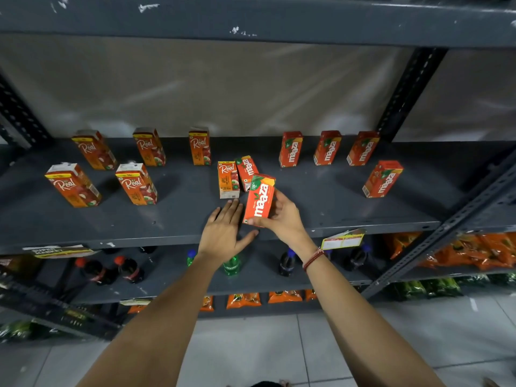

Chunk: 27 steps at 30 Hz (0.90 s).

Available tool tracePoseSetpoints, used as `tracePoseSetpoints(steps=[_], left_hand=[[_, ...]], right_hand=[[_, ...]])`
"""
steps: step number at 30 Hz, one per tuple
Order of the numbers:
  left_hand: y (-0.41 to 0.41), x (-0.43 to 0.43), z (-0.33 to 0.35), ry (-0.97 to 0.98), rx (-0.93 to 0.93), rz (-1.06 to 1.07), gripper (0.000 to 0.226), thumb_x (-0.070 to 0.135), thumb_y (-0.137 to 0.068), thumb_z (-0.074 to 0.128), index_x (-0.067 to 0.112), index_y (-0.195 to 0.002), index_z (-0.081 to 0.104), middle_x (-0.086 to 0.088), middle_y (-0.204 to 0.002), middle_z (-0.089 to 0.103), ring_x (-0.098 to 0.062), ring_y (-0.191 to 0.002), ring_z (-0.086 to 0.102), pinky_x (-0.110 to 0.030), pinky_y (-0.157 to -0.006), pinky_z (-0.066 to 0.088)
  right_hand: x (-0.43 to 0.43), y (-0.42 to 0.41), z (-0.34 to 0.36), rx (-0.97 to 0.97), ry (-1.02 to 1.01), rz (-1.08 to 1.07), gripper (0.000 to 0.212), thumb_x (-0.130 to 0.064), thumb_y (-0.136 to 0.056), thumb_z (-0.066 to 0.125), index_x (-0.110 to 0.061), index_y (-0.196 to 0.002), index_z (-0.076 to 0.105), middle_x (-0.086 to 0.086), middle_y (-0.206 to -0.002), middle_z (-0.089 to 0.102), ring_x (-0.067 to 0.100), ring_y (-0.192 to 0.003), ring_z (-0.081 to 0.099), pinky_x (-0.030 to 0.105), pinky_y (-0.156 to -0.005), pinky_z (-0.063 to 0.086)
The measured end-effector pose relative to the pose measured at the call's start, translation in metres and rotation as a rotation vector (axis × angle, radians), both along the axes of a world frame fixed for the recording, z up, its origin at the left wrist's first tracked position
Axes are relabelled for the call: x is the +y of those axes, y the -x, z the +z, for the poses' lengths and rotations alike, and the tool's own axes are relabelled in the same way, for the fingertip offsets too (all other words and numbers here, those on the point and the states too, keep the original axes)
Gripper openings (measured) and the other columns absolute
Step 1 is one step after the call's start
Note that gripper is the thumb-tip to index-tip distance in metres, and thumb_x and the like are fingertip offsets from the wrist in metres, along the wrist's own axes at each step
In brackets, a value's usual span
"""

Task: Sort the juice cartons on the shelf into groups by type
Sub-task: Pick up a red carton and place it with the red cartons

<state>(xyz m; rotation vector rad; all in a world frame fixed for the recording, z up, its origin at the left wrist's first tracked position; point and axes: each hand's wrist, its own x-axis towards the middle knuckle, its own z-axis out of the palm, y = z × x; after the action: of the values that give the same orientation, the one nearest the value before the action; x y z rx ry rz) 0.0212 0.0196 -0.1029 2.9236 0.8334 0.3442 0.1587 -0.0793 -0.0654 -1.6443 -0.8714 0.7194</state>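
Red Maaza carton up off the shelf, pinched in the right hand, thumb under its base, fingers behind! Its long axis runs nearly upright, top tipped away. Left hand spread flat, empty, fingertips just short of the Real carton standing mid-shelf beside another Maaza. The Maaza group stands off to the right, on the holding hand's side, so that's the likely way to carry.
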Motion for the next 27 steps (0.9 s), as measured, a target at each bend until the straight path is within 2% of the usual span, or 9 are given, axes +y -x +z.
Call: tracePoseSetpoints(steps=[2,5,8,11,14,20,21,25,27], left_hand=[[0.0,-0.001,0.001,0.009,0.004,0.006,0.087,0.067,-0.083,0.017,0.005,-0.142,0.03,-0.013,-0.15,0.033,-0.023,-0.14,0.025,-0.041,-0.115,0.02],[0.0,-0.001,0.001,0.022,0.004,0.005,0.088,0.068,-0.083,0.017,0.004,-0.142,0.03,-0.013,-0.151,0.032,-0.024,-0.141,0.025,-0.042,-0.115,0.021],[0.0,0.001,-0.001,0.024,0.035,0.011,0.092,0.071,-0.081,0.013,0.006,-0.144,0.026,-0.012,-0.154,0.026,-0.021,-0.143,0.018,-0.041,-0.116,0.017],[0.0,0.004,-0.002,0.014,0.091,0.004,0.102,0.079,-0.075,0.004,0.008,-0.146,0.019,-0.009,-0.156,0.018,-0.019,-0.144,0.011,-0.04,-0.117,0.012],[-0.001,0.004,-0.002,0.014,0.11,0.01,0.11,0.083,-0.07,-0.006,0.008,-0.147,0.015,-0.009,-0.157,0.014,-0.019,-0.144,0.008,-0.04,-0.118,0.009],[-0.007,0.001,0.0,0.009,0.12,-0.015,0.111,0.083,-0.069,-0.008,0.008,-0.147,0.014,-0.009,-0.157,0.011,-0.019,-0.144,0.007,-0.039,-0.118,0.007],[-0.01,0.0,0.001,0.009,0.121,-0.026,0.111,0.083,-0.069,-0.008,0.008,-0.147,0.014,-0.009,-0.157,0.011,-0.019,-0.144,0.007,-0.039,-0.118,0.006],[-0.018,-0.004,0.003,0.0,0.098,-0.027,0.109,0.082,-0.072,-0.004,0.006,-0.146,0.02,-0.01,-0.156,0.017,-0.021,-0.143,0.014,-0.041,-0.117,0.01],[-0.018,-0.005,0.003,-0.01,0.094,-0.024,0.107,0.081,-0.074,-0.002,0.006,-0.145,0.022,-0.009,-0.155,0.02,-0.022,-0.143,0.016,-0.041,-0.117,0.012]], right_hand=[[0.001,-0.002,0.0,0.0,-0.014,-0.002,0.081,-0.024,-0.057,0.087,-0.023,-0.126,0.046,-0.001,-0.118,0.064,0.011,-0.108,0.06,0.039,-0.092,0.053],[-0.001,-0.007,0.0,-0.004,-0.015,-0.004,0.082,-0.03,-0.053,0.088,-0.025,-0.123,0.047,-0.013,-0.107,0.064,0.004,-0.101,0.061,0.037,-0.09,0.054],[-0.009,-0.023,0.002,-0.015,-0.015,-0.047,0.083,-0.036,-0.046,0.089,-0.027,-0.119,0.049,-0.01,-0.106,0.066,0.007,-0.101,0.064,0.037,-0.09,0.054],[-0.022,-0.056,0.006,-0.048,-0.002,-0.126,0.069,-0.028,-0.049,0.089,-0.031,-0.107,0.054,-0.009,-0.103,0.067,0.01,-0.099,0.065,0.04,-0.091,0.054],[-0.039,-0.094,0.01,-0.115,0.041,-0.246,0.057,-0.015,-0.054,0.088,-0.02,-0.102,0.057,0.001,-0.099,0.069,0.016,-0.094,0.067,0.042,-0.09,0.054],[-0.057,-0.15,0.014,-0.246,0.141,-0.384,0.055,-0.011,-0.057,0.087,-0.008,-0.101,0.055,0.012,-0.1,0.07,0.015,-0.085,0.064,0.015,-0.069,0.049],[-0.056,-0.156,0.013,-0.255,0.153,-0.39,0.055,-0.01,-0.057,0.086,-0.007,-0.102,0.055,0.012,-0.1,0.07,0.016,-0.086,0.065,0.016,-0.071,0.049],[-0.053,-0.174,0.005,-0.299,0.187,-0.391,0.056,-0.012,-0.059,0.086,-0.006,-0.104,0.054,0.011,-0.101,0.07,0.026,-0.098,0.065,0.039,-0.09,0.051],[-0.053,-0.182,0.001,-0.316,0.217,-0.357,0.057,-0.012,-0.061,0.085,-0.006,-0.108,0.054,0.012,-0.107,0.069,0.027,-0.102,0.064,0.043,-0.094,0.05]])
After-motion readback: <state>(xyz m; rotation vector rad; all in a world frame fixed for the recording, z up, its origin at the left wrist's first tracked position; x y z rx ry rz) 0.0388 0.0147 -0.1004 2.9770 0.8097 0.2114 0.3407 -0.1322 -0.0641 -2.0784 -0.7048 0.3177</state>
